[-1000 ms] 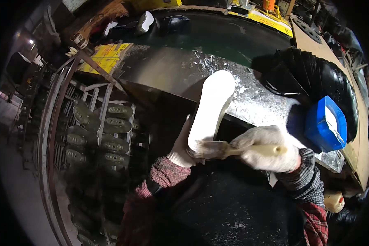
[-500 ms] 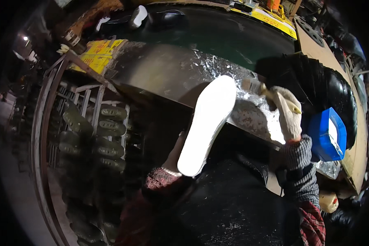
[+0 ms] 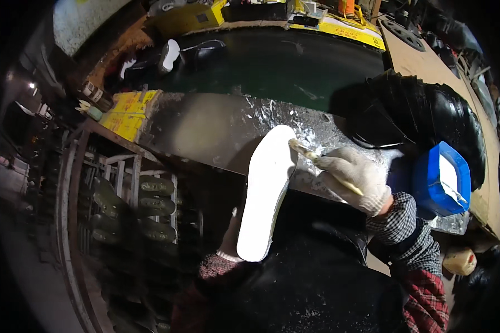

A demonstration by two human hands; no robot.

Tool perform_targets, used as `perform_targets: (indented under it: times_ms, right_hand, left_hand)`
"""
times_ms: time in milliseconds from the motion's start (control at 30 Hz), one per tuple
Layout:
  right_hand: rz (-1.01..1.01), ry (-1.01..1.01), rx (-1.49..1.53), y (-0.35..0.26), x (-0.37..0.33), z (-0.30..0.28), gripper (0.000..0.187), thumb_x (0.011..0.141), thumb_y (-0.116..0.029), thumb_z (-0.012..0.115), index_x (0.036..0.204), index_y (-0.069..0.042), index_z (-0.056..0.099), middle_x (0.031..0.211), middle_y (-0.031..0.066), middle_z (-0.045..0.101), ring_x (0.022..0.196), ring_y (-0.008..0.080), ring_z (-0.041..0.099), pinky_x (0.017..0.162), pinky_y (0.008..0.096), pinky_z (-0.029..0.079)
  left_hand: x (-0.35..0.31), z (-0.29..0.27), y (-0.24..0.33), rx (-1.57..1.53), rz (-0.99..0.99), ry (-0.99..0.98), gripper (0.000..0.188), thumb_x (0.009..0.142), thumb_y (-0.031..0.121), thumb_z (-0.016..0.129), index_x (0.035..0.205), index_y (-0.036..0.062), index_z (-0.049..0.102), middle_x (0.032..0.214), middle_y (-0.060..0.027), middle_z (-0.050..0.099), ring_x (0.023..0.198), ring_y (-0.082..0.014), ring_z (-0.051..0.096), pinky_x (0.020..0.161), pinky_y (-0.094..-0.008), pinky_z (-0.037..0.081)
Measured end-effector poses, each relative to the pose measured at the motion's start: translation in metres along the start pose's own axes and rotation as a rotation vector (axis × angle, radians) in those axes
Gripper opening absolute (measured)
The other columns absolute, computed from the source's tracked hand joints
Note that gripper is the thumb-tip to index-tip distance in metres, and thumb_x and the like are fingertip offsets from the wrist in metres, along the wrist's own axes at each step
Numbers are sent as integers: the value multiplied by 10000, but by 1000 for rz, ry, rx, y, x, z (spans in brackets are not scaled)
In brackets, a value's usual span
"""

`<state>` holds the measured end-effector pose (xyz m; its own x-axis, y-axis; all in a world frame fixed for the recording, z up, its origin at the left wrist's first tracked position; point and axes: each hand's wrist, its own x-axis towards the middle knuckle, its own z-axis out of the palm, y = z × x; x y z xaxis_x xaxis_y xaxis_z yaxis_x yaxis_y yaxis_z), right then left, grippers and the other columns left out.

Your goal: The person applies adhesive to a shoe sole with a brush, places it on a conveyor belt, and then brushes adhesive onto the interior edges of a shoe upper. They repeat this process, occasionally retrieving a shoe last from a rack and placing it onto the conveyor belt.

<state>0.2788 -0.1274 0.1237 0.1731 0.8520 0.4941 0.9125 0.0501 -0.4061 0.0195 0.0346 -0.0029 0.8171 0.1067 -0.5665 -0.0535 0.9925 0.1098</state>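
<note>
While gripped underneath by the left hand (image 3: 229,240), white sole (image 3: 265,191) beside brush-clutching right hand (image 3: 354,176).

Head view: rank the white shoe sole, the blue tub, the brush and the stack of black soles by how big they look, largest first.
1. Stack of black soles, largest.
2. White shoe sole, held from beneath by the left hand.
3. Blue tub.
4. Brush in the right hand, smallest; its handle is partly hidden by the glove.
</note>
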Motion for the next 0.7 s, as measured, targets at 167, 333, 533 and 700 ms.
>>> perform_targets:
  times_ms: [167, 333, 533, 700]
  right_hand:
    - [103, 11, 82, 39, 55, 14, 257, 827, -144, 701, 1077, -95, 660, 900, 147, 619, 799, 349, 619, 694, 407, 529]
    - [-314, -48, 202, 2, 48, 13, 252, 855, -171, 638, 1086, -72, 645, 927, 129, 603, 841, 325, 609, 713, 407, 528]
    - [-183, 61, 352, -30, -16, -39, 246, 847, -196, 713, 1061, -84, 666, 853, 69, 625, 761, 253, 628, 662, 364, 516]
    - [235, 382, 484, 4, -110, -91, 235, 803, -109, 745, 990, 11, 669, 867, 120, 663, 729, 231, 630, 661, 317, 512]
  left_hand:
    - [-20, 11, -7, 47, 103, -111, 669, 992, 570, 338, 1416, 58, 418, 1254, -149, 589, 1083, -309, 603, 958, -466, 498]
    - [-24, 36, 4, 274, 262, -155, 572, 1017, 491, 381, 1396, 65, 429, 1276, -134, 587, 1118, -278, 604, 937, -434, 521]
    - [19, 117, 66, 596, 358, 211, 524, 988, 473, 492, 1248, 26, 575, 1151, -130, 667, 932, -222, 681, 744, -393, 587]
    - [63, 143, 107, 211, 487, 153, 494, 954, 316, 611, 1220, -87, 506, 1128, -196, 616, 1057, -306, 612, 995, -477, 494]
